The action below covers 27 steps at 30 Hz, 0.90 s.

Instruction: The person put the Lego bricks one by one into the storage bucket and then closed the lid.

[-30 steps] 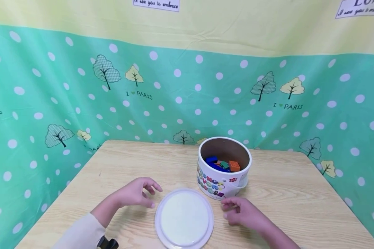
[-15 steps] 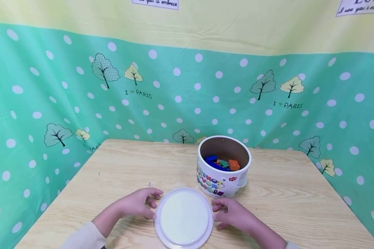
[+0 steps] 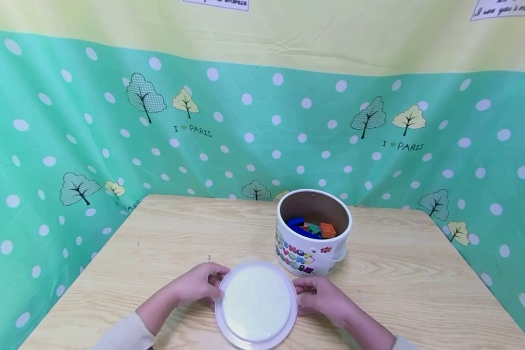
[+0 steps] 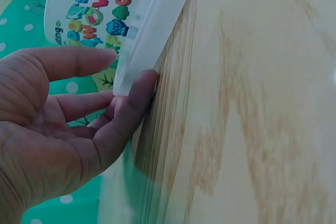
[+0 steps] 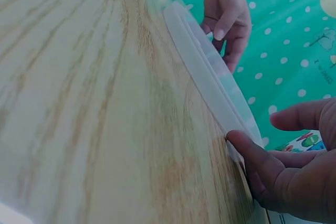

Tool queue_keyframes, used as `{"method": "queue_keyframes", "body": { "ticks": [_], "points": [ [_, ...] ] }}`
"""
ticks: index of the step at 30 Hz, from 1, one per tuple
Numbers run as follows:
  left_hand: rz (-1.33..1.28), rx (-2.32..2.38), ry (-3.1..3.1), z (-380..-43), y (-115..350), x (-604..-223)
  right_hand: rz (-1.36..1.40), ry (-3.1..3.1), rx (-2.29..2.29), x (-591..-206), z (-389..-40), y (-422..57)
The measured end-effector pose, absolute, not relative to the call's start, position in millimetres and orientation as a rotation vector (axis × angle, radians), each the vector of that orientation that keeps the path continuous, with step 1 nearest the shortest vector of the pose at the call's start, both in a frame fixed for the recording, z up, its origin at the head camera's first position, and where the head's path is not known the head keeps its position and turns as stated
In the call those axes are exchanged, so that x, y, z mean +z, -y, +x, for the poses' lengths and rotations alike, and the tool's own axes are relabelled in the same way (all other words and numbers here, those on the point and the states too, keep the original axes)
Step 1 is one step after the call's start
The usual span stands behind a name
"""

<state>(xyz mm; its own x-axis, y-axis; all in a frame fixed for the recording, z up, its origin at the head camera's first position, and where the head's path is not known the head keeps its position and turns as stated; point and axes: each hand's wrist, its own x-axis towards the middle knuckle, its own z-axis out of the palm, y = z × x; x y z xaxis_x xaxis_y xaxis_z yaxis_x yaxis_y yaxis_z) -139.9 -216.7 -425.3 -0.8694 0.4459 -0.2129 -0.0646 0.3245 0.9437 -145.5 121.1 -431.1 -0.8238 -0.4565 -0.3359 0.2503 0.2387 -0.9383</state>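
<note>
A round white lid lies at the table's front, between the two hands. My left hand grips its left edge, with the thumb at the rim. On the opposite edge my right hand holds the lid the same way. The left wrist view shows fingertips of the left hand against the lid's rim. In the right wrist view, a fingertip of the right hand touches the rim. Some curled fingers are partly hidden behind the lid.
Behind the lid and to its right stands a white bucket with printed letters and a handle hanging at its side. Inside are several blocks, among them an orange block. A green dotted curtain hangs behind the wooden table.
Both hands have moved inward to the lid from either side and now hold its edges. The lid has shifted slightly left and up in the view. The bucket stays in place.
</note>
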Motion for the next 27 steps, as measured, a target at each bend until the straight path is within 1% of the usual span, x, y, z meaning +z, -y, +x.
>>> {"method": "queue_keyframes", "body": {
  "ticks": [13,20,27],
  "points": [
    [0.262,1.716,-2.069,-154.8,233.8,-426.0,-0.213,-2.044,-1.699,-421.2,-149.2,-110.4],
    [0.246,1.733,-2.094,-158.7,241.7,-422.4,-0.224,-2.048,-1.727,-424.9,-148.1,-106.7],
    [0.305,1.77,-2.111,-159.8,248.5,-408.9,-0.422,-2.178,-1.701,-420.0,-142.3,-105.0]
  ]
}}
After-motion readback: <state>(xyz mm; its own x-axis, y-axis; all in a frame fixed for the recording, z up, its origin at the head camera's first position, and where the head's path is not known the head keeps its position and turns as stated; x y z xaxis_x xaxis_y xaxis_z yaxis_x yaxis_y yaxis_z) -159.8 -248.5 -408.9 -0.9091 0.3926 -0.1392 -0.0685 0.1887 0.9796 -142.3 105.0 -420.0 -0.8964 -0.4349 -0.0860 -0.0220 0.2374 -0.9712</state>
